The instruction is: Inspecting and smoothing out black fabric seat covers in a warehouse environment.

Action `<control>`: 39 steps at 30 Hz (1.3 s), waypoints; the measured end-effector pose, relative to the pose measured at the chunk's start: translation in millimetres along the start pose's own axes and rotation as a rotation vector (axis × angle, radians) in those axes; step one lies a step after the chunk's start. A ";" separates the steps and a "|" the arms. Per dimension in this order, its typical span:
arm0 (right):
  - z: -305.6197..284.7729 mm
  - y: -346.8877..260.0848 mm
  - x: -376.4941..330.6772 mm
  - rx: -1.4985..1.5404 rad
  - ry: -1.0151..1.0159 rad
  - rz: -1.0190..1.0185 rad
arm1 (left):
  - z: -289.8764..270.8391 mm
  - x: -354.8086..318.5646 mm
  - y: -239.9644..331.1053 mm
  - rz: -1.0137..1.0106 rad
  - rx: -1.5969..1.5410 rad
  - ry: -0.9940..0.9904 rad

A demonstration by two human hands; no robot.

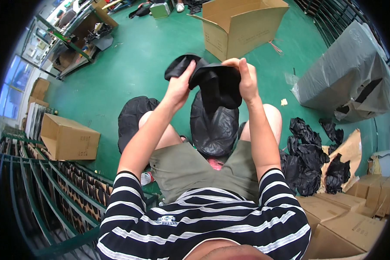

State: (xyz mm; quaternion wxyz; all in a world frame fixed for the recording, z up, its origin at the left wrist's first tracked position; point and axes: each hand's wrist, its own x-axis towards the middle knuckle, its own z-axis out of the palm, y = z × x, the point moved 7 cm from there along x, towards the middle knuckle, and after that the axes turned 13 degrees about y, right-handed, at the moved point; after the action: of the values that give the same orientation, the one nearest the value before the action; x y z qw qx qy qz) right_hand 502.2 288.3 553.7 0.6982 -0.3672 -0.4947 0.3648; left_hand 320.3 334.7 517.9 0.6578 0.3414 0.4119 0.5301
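Observation:
Both my hands are raised in front of me with a black, soft-looking piece (223, 84) that has rounded ends and a band hanging down its middle; I cannot tell its exact kind, or whether it is one piece or two. At its rounded left end, my left hand (180, 86) is closed with the thumb on top. My right hand (247, 80) grips the upper right edge, thumb pointing up, fingers partly behind it. Below, between my knees, stands a bulging black plastic bag (214, 130). Another black bag (134, 119) rests beside my left knee.
Ahead stands an open cardboard box (247, 32). To the right are a grey-wrapped block (342, 78), crumpled black plastic (305, 156) and cardboard boxes (351, 229). On the left, a green metal rack (65, 186) holds several dark items near another box (71, 136).

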 end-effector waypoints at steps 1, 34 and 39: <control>-10.0 -6.1 3.4 -0.123 0.062 -0.103 | -6.3 9.6 15.4 0.110 0.102 0.047; -44.8 41.5 12.1 0.497 0.104 0.479 | 4.2 50.8 112.7 1.364 1.393 0.098; -90.8 81.2 11.3 -0.436 0.054 0.249 | -8.3 58.9 53.1 0.349 1.066 -0.462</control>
State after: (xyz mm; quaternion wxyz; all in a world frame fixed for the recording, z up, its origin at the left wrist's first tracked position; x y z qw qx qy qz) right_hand 580.1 322.1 465.6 0.5651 -0.5767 -0.4937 0.3229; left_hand 296.4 403.3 550.8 0.3720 0.7927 0.4051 0.2630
